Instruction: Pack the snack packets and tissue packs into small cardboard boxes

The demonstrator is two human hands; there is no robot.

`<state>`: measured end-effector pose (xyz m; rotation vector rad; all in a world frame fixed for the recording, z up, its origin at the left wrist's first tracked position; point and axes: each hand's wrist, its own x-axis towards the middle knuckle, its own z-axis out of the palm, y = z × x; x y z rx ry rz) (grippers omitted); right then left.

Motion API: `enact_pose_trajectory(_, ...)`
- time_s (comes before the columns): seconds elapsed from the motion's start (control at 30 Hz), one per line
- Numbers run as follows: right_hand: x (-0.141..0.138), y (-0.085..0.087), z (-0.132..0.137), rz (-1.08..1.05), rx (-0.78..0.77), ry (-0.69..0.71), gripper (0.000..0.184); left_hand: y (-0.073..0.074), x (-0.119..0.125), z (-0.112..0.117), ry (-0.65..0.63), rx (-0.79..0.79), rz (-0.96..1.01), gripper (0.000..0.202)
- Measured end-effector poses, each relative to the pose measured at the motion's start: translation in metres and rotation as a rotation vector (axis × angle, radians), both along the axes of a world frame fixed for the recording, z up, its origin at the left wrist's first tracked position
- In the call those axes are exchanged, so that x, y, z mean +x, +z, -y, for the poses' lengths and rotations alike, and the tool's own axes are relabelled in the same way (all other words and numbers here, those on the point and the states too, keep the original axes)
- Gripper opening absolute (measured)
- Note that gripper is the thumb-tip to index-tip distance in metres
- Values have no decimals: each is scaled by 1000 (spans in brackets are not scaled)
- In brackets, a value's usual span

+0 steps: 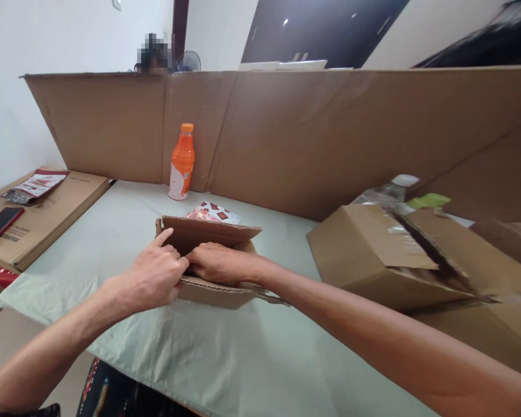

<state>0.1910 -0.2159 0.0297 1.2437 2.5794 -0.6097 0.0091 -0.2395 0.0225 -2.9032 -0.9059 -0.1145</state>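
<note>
A small brown cardboard box lies on the pale green table cover in front of me, its lid flap partly raised. My left hand rests at the box's near left edge, index finger stretched up against the flap, the other fingers curled. My right hand reaches in from the right with fingers curled into the box's opening; what they touch is hidden. A red and white packet lies just behind the box.
An orange drink bottle stands against the tall cardboard screen at the back. A larger open carton sits to the right. At left, a flat carton carries a phone and a packet.
</note>
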Motion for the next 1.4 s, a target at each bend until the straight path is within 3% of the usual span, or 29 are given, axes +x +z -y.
enact_pose_trajectory(0.1, 15, 9, 11, -162, 5, -36, 31, 2, 0, -6, -8, -93, -42, 17)
enact_pose_trajectory(0.2, 43, 18, 35, -489, 127, -115, 29, -2, -4, -4, -47, -91, 17, 26)
enact_pose_trajectory(0.3, 79, 16, 54, -926, 370, -366, 24, -9, -7, 1, -61, -25, 44, 27)
enact_pose_trajectory(0.4, 112, -6, 42, -1107, 548, -672, 23, -14, -8, 5, -61, 16, 57, 28)
enact_pose_trajectory(0.5, 132, -43, -1, -934, 491, -825, 30, -15, -10, 10, -63, 8, 77, 29)
enact_pose_trajectory(0.63, 140, -93, -64, -666, 380, -896, 31, -11, -17, 24, -64, -94, 114, 33)
enact_pose_trajectory(0.8, 136, -127, -121, -467, 353, -914, 31, -8, -25, 35, -29, -182, 159, 36)
enact_pose_trajectory(0.93, 136, -136, -161, -310, 298, -911, 36, -8, -20, 31, 19, -151, 176, 41)
enact_pose_trajectory(1.17, 143, -136, -215, -158, 140, -871, 37, -11, -14, 24, 41, -97, 292, 34)
enact_pose_trajectory(1.3, 148, -133, -224, -151, 49, -898, 38, -11, -11, 23, 27, -56, 335, 31)
enact_pose_trajectory(1.4, 149, -131, -214, -181, -32, -914, 34, -12, -9, 23, 35, -39, 357, 33)
